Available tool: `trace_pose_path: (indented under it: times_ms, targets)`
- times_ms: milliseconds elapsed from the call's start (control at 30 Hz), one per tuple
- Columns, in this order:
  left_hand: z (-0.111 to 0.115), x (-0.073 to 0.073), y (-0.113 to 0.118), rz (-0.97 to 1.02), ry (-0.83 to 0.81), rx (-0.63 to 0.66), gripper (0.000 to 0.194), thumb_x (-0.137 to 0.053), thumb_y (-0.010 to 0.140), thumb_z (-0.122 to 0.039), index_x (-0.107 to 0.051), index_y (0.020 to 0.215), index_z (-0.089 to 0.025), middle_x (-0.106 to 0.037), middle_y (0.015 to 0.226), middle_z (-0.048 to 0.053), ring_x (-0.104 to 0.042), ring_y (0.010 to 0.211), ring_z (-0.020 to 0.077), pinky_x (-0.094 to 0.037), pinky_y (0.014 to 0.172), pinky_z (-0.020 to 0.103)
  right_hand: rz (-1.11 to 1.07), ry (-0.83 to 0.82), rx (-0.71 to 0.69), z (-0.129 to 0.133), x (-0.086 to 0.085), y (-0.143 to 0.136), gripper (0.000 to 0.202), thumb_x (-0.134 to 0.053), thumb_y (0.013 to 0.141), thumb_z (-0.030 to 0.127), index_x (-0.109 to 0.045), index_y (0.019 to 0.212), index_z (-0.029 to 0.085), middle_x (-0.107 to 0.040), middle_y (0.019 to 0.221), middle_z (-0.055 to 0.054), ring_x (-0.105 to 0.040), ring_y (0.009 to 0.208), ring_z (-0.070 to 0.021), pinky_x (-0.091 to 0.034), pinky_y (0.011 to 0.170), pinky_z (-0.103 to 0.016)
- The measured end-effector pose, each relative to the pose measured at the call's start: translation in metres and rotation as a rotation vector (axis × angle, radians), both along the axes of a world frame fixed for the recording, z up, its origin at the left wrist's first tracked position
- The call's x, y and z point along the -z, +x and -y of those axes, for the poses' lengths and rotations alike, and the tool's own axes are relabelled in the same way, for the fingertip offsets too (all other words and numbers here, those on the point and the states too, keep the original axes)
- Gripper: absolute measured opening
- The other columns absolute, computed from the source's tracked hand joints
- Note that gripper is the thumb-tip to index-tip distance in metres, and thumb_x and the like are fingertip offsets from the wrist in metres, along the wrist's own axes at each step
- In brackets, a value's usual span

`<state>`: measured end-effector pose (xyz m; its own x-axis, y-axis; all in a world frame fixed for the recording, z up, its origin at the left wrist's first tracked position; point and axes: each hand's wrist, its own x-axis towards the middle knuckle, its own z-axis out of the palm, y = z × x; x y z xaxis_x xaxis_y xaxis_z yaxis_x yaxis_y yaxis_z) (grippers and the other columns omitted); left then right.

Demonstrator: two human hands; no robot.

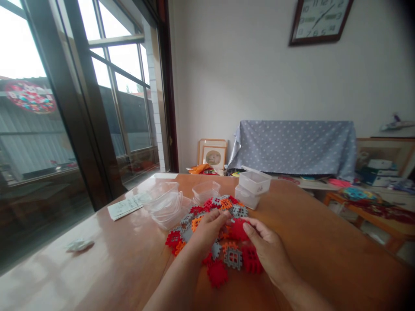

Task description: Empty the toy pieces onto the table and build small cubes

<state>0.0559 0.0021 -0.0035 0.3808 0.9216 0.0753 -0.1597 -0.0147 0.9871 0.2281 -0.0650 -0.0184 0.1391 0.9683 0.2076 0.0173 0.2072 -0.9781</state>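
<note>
In my right hand (267,242) a red toothed building block (238,230) is pinched between thumb and fingers, raised over the pile. My left hand (210,226) is closed just to the left of it, thumb against fingertips; what it holds, if anything, is hidden. Around and beneath both hands lie many interlocking plastic blocks in red, grey and orange. Nearest me are a solid red block (217,274) and a grey window-pattern block (233,258). Beside them a red stack of blocks (251,260) sits close to my right wrist.
Clear plastic containers (168,207) are heaped behind the pile at left, and another clear tub (205,192) stands at the back. Two stacked white boxes (254,183) rise at back right. A written paper pad (125,208) and a crumpled wrapper (79,245) lie on the wooden table (324,246).
</note>
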Motion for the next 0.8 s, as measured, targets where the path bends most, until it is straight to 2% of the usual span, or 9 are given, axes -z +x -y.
trace_pose_path:
  times_ms: [100,167,267,367,433,500,667,800]
  targets:
    - [0.008,-0.002,0.006,0.022,-0.027,0.122,0.039,-0.075,0.078,-0.054,-0.066,0.085,-0.017,-0.063,0.067,0.0,-0.052,0.057,0.0096,-0.034,0.056,0.022,-0.009,0.003,-0.001,-0.001,-0.001,0.007,0.045,-0.06,0.091,0.055,-0.065,0.122,0.022,-0.075,0.113,-0.008,-0.072,0.097,-0.0283,-0.061,0.082,-0.041]
    - [0.01,-0.001,0.01,0.042,-0.056,0.15,0.037,-0.081,0.072,-0.049,-0.066,0.084,-0.017,-0.064,0.067,0.001,-0.054,0.059,0.0104,-0.036,0.058,0.022,0.064,0.031,-0.001,-0.002,-0.002,0.01,0.046,-0.058,0.093,0.054,-0.062,0.125,0.023,-0.074,0.114,-0.008,-0.071,0.099,-0.0284,-0.06,0.086,-0.044]
    - [0.01,0.001,0.013,0.071,-0.098,0.123,0.034,-0.083,0.07,-0.043,-0.064,0.081,-0.017,-0.064,0.066,0.001,-0.056,0.058,0.0112,-0.038,0.058,0.023,0.324,0.155,0.069,-0.002,-0.004,0.016,0.052,-0.059,0.092,0.046,-0.052,0.139,0.025,-0.067,0.129,-0.009,-0.066,0.114,-0.029,-0.057,0.096,-0.048]
    - [0.01,0.003,0.016,0.101,-0.121,0.103,0.03,-0.081,0.072,-0.039,-0.062,0.081,-0.017,-0.063,0.063,0.001,-0.055,0.056,0.0107,-0.039,0.059,0.023,0.677,0.313,0.137,-0.001,-0.007,0.022,0.065,-0.065,0.086,0.034,-0.043,0.146,0.029,-0.052,0.146,-0.009,-0.051,0.134,-0.029,-0.045,0.112,-0.05]
    - [0.011,0.003,0.017,0.107,-0.134,0.095,0.029,-0.08,0.072,-0.037,-0.062,0.082,-0.017,-0.063,0.063,0.001,-0.056,0.057,0.0106,-0.04,0.06,0.022,0.841,0.367,0.157,-0.001,-0.008,0.025,0.066,-0.067,0.084,0.03,-0.044,0.146,0.029,-0.049,0.147,-0.009,-0.046,0.137,-0.0285,-0.039,0.116,-0.049]
    - [0.012,0.004,0.018,0.102,-0.148,0.095,0.029,-0.081,0.071,-0.036,-0.061,0.08,-0.017,-0.062,0.064,0.0,-0.056,0.058,0.0105,-0.04,0.061,0.022,0.933,0.376,0.168,-0.001,-0.009,0.027,0.063,-0.068,0.083,0.029,-0.048,0.143,0.028,-0.052,0.142,-0.009,-0.049,0.133,-0.0286,-0.042,0.114,-0.048]
    - [0.014,0.003,0.018,0.079,-0.139,0.137,0.031,-0.08,0.075,-0.04,-0.062,0.084,-0.017,-0.065,0.071,0.001,-0.059,0.063,0.0109,-0.043,0.064,0.023,0.984,0.337,0.124,-0.008,-0.011,0.045,0.056,-0.067,0.081,0.029,-0.055,0.136,0.027,-0.059,0.131,-0.008,-0.055,0.123,-0.0269,-0.046,0.107,-0.043]
    - [0.01,0.002,0.015,0.048,-0.117,0.087,0.034,-0.077,0.078,-0.047,-0.063,0.089,-0.018,-0.071,0.086,0.005,-0.063,0.071,0.0126,-0.045,0.067,0.023,0.888,0.22,0.124,-0.027,-0.003,0.086,0.055,-0.066,0.079,0.03,-0.058,0.133,0.023,-0.06,0.128,-0.008,-0.058,0.12,-0.0255,-0.045,0.106,-0.04]
